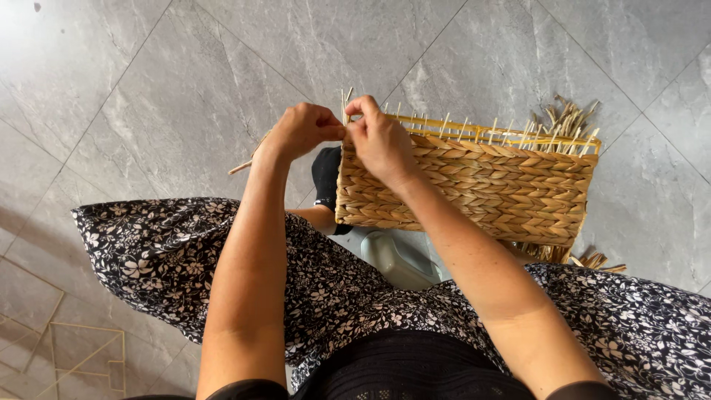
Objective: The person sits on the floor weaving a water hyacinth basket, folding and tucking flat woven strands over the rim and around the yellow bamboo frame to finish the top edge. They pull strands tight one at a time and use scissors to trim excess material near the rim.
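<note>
Head view. Left hand (300, 130): fingers curled shut, pinching a straw strand (244, 166) that trails out past the knuckles. Right hand (381, 141): fingers closed on an upright stake (345, 104) at the basket's near corner. Basket (481, 185), half-woven, lies tilted just under both sets of fingers, propped over the lap; bare stakes line its top edge. Grey tile floor (185, 74) beyond the fingers.

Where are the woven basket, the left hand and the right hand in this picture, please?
woven basket (489, 185), head view, middle of its braided side wall.
left hand (300, 130), head view, back of the fist.
right hand (381, 141), head view, back of the hand.
</note>
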Motion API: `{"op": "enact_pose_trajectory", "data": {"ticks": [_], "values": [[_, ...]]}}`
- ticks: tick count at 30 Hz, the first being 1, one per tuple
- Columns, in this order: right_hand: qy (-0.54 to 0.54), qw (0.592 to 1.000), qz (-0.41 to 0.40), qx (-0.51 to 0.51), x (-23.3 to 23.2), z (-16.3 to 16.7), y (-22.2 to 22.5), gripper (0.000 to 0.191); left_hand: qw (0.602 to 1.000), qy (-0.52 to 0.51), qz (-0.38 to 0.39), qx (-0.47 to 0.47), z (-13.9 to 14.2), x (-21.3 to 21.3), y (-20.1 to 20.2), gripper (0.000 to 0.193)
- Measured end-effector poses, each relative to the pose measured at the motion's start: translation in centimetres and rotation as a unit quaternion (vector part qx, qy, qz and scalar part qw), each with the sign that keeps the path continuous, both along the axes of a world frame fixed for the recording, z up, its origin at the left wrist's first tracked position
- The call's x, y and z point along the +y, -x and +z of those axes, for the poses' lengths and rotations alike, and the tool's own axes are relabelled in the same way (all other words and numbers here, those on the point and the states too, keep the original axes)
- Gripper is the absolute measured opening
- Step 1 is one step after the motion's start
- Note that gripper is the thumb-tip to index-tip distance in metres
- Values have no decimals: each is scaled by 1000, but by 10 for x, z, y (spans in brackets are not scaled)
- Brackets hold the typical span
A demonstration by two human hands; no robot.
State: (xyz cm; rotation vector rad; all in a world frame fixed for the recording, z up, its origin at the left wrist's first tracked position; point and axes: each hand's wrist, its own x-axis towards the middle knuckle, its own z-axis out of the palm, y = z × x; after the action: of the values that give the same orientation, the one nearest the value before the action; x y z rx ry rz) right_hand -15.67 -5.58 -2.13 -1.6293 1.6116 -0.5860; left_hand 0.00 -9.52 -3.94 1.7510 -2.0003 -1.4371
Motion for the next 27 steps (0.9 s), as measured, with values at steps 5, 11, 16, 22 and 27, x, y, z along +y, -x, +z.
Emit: {"op": "enact_pose_trajectory", "data": {"ticks": [5, 11, 16, 22, 27], "values": [[60, 997, -46, 21, 13, 6, -12, 18, 1000, 19, 11, 9, 3, 8, 3, 26], [74, 995, -68, 13, 30, 11, 0, 10, 959, 168, 163, 161, 21, 17, -8, 32], [156, 977, -127, -77, 55, 39, 49, 12, 934, 268, 227, 58, 65, 39, -30, 25], [163, 935, -205, -239, 135, 119, 154, 13, 947, 281, 138, -72, 97, 75, 4, 51], [163, 891, -242, -347, 179, 125, 203, 14, 981, 111, 147, 68, 114, 117, 26, 68]]}}
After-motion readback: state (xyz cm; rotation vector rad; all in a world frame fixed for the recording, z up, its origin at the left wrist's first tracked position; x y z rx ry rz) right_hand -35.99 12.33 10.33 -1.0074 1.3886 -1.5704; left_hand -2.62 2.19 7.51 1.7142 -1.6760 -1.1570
